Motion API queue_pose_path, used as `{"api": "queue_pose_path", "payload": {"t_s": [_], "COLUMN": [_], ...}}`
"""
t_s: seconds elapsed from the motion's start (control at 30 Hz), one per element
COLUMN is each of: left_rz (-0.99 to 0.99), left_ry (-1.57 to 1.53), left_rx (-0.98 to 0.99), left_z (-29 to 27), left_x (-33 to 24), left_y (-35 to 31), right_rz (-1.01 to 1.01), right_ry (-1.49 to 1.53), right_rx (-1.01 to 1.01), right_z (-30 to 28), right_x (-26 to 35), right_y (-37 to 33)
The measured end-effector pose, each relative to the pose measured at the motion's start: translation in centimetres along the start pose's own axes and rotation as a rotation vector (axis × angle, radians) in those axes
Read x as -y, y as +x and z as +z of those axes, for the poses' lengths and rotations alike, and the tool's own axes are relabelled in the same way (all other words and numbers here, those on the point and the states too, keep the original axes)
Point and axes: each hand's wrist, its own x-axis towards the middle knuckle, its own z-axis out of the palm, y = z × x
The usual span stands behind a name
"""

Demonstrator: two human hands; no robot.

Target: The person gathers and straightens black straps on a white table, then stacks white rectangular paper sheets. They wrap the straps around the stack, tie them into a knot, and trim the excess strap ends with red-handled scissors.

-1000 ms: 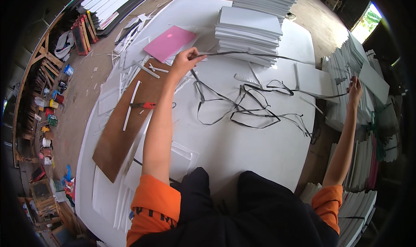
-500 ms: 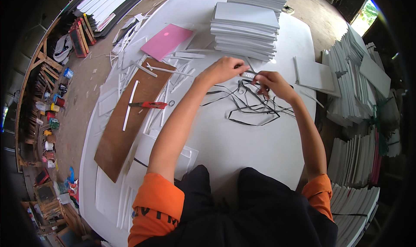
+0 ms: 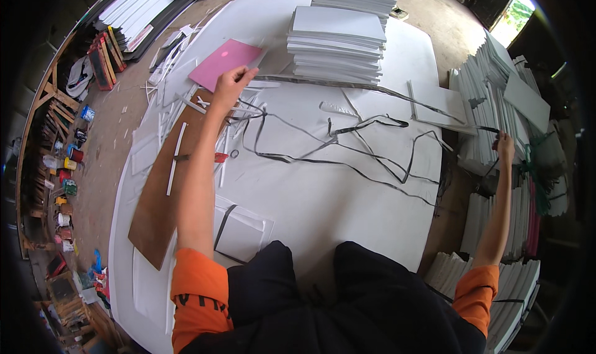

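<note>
Both arms are flung wide. The left hand (image 3: pixel 231 84) is pinched shut on one end of a thin dark strip (image 3: pixel 347 84) near the far left corner of the white table (image 3: pixel 323 205). The right hand (image 3: pixel 505 146) is closed on the other end, out past the table's right edge, in front of the leaning stacks of white boards (image 3: pixel 496 87). Between them the strip runs taut along the foot of the stack of white sheets (image 3: pixel 338 44) at the far edge.

I'd worry about that taut line: it seems to brush the lowest sheets of the stack, and a harder pull could drag them askew. More dark strips (image 3: pixel 347 149) lie in loose tangled loops across the middle of the table, and if the held one is caught in them it may knot or sweep the white offcuts (image 3: pixel 186 103) by the left hand to the floor. The pink sheet (image 3: pixel 225 60) lies just beyond that hand and could be nudged too.

A brown board (image 3: pixel 164 192) lies along the table's left edge with red-handled scissors (image 3: pixel 217 158) on it, partly hidden by the forearm. The floor (image 3: pixel 118 106) to the left is bare concrete, littered with scraps, and cluttered wooden shelves (image 3: pixel 53 161) of small coloured pots stand along the wall. Daylight shows at an opening in the far right corner.
</note>
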Motion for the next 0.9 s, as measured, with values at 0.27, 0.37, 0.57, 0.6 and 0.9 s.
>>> {"api": "queue_pose_path", "payload": {"t_s": [0.27,0.37,0.57,0.6,0.9], "left_rz": [0.108,0.092,0.028,0.031,0.207], "left_ry": [0.091,0.203,0.265,0.285,0.306], "left_rx": [0.39,0.451,0.374,0.367,0.238], "left_z": [10.4,9.4,1.7,1.1,-2.2], "left_x": [-7.5,-6.9,-1.2,-1.0,-1.2], "left_y": [-1.7,-1.7,-3.1,-3.3,0.1], "right_rz": [-0.952,-0.567,-0.455,-0.415,-0.404], "right_ry": [0.256,0.369,0.353,0.381,0.223], "right_rx": [0.739,1.141,0.786,0.797,0.302], "right_z": [15.3,14.2,9.8,8.3,-2.3], "right_x": [22.2,24.4,15.8,14.4,11.1], "right_y": [-22.5,-22.5,-12.3,-11.0,-6.1]}}
